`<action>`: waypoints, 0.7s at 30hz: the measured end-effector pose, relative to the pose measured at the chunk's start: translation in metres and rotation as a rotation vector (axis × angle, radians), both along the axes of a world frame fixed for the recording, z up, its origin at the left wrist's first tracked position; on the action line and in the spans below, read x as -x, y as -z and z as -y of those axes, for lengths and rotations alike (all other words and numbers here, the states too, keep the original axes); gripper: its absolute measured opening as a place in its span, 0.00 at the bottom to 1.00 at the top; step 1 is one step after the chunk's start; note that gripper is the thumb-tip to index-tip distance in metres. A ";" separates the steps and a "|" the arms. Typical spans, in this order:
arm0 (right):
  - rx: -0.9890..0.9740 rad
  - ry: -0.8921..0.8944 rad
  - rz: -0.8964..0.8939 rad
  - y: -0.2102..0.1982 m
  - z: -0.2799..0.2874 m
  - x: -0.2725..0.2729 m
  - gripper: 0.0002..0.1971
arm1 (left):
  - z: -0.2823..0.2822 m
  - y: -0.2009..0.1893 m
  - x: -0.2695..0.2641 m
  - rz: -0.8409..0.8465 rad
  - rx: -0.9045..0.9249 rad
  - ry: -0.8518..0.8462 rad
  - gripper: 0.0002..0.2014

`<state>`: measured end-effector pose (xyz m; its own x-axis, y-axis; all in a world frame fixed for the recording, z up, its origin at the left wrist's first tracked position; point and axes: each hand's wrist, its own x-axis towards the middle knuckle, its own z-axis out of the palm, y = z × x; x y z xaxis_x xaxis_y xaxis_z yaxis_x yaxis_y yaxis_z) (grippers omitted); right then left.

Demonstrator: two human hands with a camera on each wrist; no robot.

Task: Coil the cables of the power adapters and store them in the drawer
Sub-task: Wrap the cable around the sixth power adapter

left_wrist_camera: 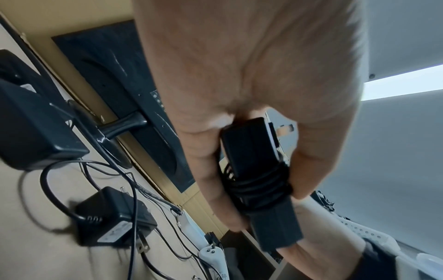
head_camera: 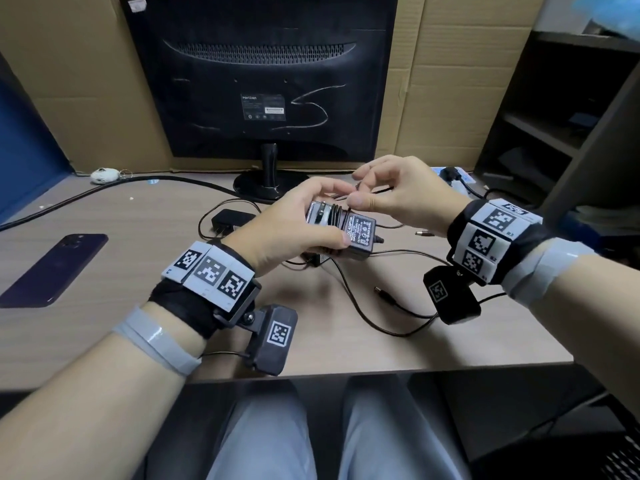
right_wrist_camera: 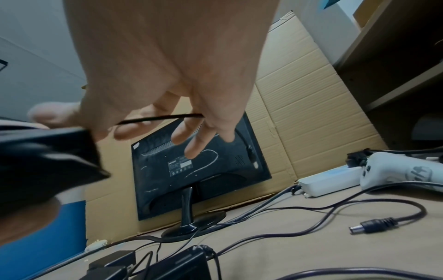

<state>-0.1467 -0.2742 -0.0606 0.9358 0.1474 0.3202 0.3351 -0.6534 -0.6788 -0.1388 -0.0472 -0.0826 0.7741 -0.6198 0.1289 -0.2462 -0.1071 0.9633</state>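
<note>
My left hand [head_camera: 298,223] grips a black power adapter [head_camera: 356,232] above the desk, label side up, prongs to the left. Several turns of its thin black cable [left_wrist_camera: 261,184] are wound round the body. My right hand [head_camera: 388,192] is just right of it and pinches the loose cable [right_wrist_camera: 158,118], which runs taut across its fingers. A second adapter [head_camera: 228,220] lies on the desk to the left, and a third [head_camera: 317,259] sits under the held one, both with loose cables. No drawer is in view.
A black monitor [head_camera: 263,74] on a stand rises behind my hands, backed by cardboard. A dark phone [head_camera: 59,268] lies at the left. Loose barrel plugs [head_camera: 384,294] and cables trail across the desk [head_camera: 121,327]. A white power strip [right_wrist_camera: 330,180] lies far right, with shelves beyond.
</note>
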 end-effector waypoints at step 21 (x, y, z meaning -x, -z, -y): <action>0.428 -0.159 -0.131 0.009 -0.012 -0.003 0.09 | 0.006 0.008 -0.014 -0.109 0.155 -0.414 0.21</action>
